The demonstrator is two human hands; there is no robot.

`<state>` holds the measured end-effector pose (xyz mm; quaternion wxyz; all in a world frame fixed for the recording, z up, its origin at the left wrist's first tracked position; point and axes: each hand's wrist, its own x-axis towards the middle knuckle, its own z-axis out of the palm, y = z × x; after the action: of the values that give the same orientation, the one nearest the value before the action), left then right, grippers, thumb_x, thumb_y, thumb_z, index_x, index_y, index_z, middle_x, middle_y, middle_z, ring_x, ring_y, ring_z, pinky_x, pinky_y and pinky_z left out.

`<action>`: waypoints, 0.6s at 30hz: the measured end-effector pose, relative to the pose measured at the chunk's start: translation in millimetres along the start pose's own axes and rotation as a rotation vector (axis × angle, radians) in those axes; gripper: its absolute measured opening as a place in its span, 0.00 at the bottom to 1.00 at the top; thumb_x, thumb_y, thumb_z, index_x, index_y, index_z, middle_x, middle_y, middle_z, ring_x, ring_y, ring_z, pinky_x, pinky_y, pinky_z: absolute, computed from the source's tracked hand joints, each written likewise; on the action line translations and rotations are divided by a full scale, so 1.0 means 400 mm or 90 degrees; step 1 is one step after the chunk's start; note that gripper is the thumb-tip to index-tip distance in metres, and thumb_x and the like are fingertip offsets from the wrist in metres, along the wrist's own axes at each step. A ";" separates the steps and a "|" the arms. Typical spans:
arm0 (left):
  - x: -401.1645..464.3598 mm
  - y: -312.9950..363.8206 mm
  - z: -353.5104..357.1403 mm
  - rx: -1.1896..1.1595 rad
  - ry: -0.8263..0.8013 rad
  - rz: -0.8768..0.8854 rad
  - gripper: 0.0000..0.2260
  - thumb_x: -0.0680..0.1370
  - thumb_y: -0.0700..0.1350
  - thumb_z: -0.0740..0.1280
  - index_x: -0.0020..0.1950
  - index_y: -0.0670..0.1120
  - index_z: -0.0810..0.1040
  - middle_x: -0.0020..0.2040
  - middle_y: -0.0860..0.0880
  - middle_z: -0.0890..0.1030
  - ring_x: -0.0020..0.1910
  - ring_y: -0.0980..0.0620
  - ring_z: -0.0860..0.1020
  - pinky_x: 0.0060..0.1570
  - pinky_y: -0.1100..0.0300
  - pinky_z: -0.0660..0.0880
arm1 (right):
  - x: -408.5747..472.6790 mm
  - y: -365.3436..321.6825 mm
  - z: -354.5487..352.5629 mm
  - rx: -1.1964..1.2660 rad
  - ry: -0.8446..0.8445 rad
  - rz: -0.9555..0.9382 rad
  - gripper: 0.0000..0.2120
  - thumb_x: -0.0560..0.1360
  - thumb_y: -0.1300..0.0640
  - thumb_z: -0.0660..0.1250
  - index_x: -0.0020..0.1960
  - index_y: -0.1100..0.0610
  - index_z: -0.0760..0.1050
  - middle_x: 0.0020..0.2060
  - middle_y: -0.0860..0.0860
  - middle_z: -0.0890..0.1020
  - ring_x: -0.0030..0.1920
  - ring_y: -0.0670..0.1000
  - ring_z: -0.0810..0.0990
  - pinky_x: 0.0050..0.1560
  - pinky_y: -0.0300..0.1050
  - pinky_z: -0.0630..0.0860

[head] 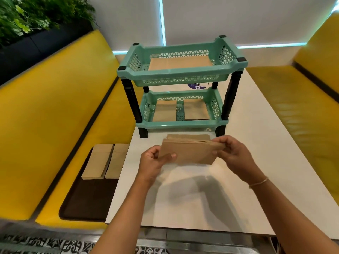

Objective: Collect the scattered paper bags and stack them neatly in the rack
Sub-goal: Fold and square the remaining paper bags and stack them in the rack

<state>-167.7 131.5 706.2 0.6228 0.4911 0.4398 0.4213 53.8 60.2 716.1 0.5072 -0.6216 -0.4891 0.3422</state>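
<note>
- The table [247, 143] carried the rack [181, 85] at twelve o'clock; the job looked well advanced but unfinished.
- The rack's top tier held a flat pile of bags [180, 63], and the lower tier held two piles [165, 110] side by side.
- Two more piles [104, 162] lay on a brown mat [88, 200] on the bench at nine o'clock, not yet collected.
- A bundle of bags [190, 153] hung above the table, just before the rack.
- The left hand [156, 160] pinched its left end and the right hand [231, 151] its right; each grip was clamped on the bundle.

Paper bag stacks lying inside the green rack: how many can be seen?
3: one stack on the top shelf, two side by side on the bottom shelf, left and right. More may be hidden.
</note>
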 end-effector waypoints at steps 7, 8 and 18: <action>-0.034 -0.068 0.030 0.072 0.016 -0.029 0.13 0.68 0.30 0.74 0.44 0.46 0.78 0.39 0.53 0.82 0.37 0.59 0.80 0.38 0.65 0.78 | -0.041 0.057 0.048 -0.170 -0.016 0.022 0.20 0.71 0.71 0.67 0.55 0.49 0.71 0.49 0.47 0.76 0.45 0.48 0.75 0.42 0.24 0.70; -0.041 -0.078 0.038 0.066 0.017 -0.036 0.14 0.68 0.30 0.74 0.45 0.47 0.78 0.40 0.52 0.82 0.37 0.59 0.80 0.39 0.66 0.78 | -0.046 0.068 0.057 -0.186 -0.009 0.023 0.21 0.71 0.71 0.67 0.57 0.51 0.70 0.51 0.48 0.75 0.47 0.49 0.74 0.41 0.25 0.69; -0.017 -0.065 0.047 0.067 0.040 -0.006 0.14 0.67 0.32 0.75 0.41 0.47 0.75 0.39 0.52 0.81 0.40 0.55 0.79 0.43 0.60 0.78 | -0.035 0.022 0.052 -0.249 0.037 -0.048 0.15 0.72 0.71 0.66 0.56 0.59 0.73 0.45 0.47 0.76 0.38 0.40 0.72 0.41 0.21 0.66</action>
<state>-149.0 116.2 684.1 0.5841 0.5072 0.4831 0.4102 32.9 53.0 701.6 0.4033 -0.6990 -0.5543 0.2037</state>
